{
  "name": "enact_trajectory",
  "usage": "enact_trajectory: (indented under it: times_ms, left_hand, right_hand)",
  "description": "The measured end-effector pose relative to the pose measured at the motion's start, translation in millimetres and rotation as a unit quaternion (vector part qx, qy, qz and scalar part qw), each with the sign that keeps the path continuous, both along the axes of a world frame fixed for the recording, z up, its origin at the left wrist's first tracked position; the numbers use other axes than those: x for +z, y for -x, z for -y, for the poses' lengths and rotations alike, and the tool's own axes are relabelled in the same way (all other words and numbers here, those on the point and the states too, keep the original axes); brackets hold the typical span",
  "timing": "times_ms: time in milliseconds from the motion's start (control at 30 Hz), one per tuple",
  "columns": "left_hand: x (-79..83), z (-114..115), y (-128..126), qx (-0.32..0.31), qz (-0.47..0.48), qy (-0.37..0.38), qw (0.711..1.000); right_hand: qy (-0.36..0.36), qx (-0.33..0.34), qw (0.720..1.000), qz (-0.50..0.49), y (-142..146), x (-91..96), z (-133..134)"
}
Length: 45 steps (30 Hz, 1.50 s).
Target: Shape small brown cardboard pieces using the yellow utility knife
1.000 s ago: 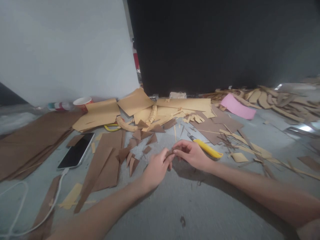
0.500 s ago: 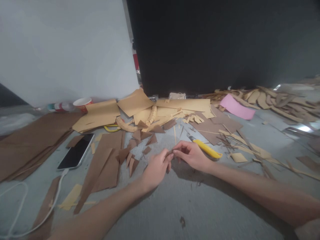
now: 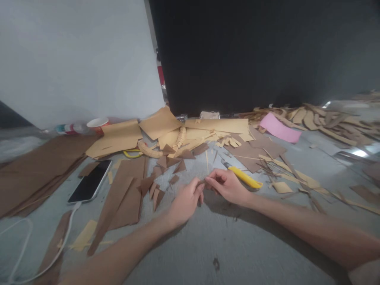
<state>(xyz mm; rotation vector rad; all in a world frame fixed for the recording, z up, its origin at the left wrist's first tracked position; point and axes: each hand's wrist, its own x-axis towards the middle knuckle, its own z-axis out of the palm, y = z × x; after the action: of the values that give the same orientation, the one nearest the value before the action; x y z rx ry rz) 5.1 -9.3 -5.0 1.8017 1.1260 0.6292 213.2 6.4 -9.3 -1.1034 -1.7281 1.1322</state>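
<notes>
My left hand (image 3: 185,202) and my right hand (image 3: 227,185) meet over the grey table (image 3: 225,245), fingers pinched together on a small brown cardboard piece (image 3: 202,182) between them. Most of that piece is hidden by the fingertips. A yellow utility knife (image 3: 243,176) lies just behind my right hand. Several brown cardboard triangles (image 3: 154,190) lie to the left of my left hand.
A phone (image 3: 90,180) on a white cable (image 3: 20,245) lies at the left beside large brown sheets (image 3: 38,166). Tan cardboard sheets (image 3: 160,122), a paper cup (image 3: 97,122), a pink sheet (image 3: 279,127) and heaps of offcuts (image 3: 326,118) line the back.
Both hands stay pinched on the small piece; they sit slightly higher in view as the camera tilts a little. Nothing was let go or picked up.
</notes>
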Motion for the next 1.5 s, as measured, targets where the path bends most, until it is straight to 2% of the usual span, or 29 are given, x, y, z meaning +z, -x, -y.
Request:
enact_trajectory:
  times_ms: [133, 333, 567, 767, 833, 900, 1000, 1067, 1133, 1200, 1267, 1500]
  left_hand:
    - [0.1, 0.8, 0.5, 0.004, 0.000, -0.011, 1.000]
    - [-1.7, 1.1, 1.7, 0.020, 0.007, -0.013, 1.000]
    - [-4.0, -0.5, 0.8, 0.029, 0.000, -0.033, 0.999]
    - [-2.0, -2.8, 1.8, 0.034, 0.001, -0.028, 0.999]
    - [-2.1, -2.1, 1.4, 0.034, -0.008, -0.028, 0.999]
    - [-3.9, 0.6, -0.4, 0.063, -0.036, -0.060, 0.996]
    - [-9.8, 9.7, -4.7, 0.123, -0.130, -0.200, 0.963]
    - [-14.7, 18.3, -6.8, 0.105, -0.209, -0.289, 0.929]
    - [-18.8, 26.8, -7.1, 0.057, -0.267, -0.345, 0.898]
    - [-21.3, 33.2, -6.1, -0.011, -0.298, -0.370, 0.880]
    - [-21.8, 36.6, -4.8, -0.049, -0.317, -0.376, 0.870]
    - [-15.6, 34.3, -5.2, -0.057, -0.341, -0.365, 0.864]
  right_hand:
    - [0.013, 0.022, 1.000, -0.009, 0.0, 0.8, -1.0]
    - [-0.030, 0.047, 0.995, 0.080, 1.1, 1.5, -0.1]
    - [-0.041, 0.060, 0.993, 0.091, -0.3, 7.8, 2.0]
    - [-0.054, 0.005, 0.996, 0.075, -0.3, 3.7, -1.8]
    - [-0.076, -0.008, 0.993, 0.091, -0.3, 2.4, -2.9]
    - [-0.102, -0.023, 0.987, 0.124, -0.3, 1.4, -4.4]
    - [-0.138, -0.035, 0.974, 0.176, 0.1, -0.7, -8.4]
    - [-0.162, -0.033, 0.965, 0.202, 0.5, -3.3, -11.7]
    - [-0.179, -0.031, 0.958, 0.222, 0.9, -6.7, -14.5]
    - [-0.184, -0.039, 0.952, 0.240, 1.1, -10.1, -16.1]
    - [-0.181, -0.051, 0.949, 0.253, 1.0, -12.5, -16.4]
    - [-0.173, -0.077, 0.944, 0.269, 0.1, -12.2, -13.0]
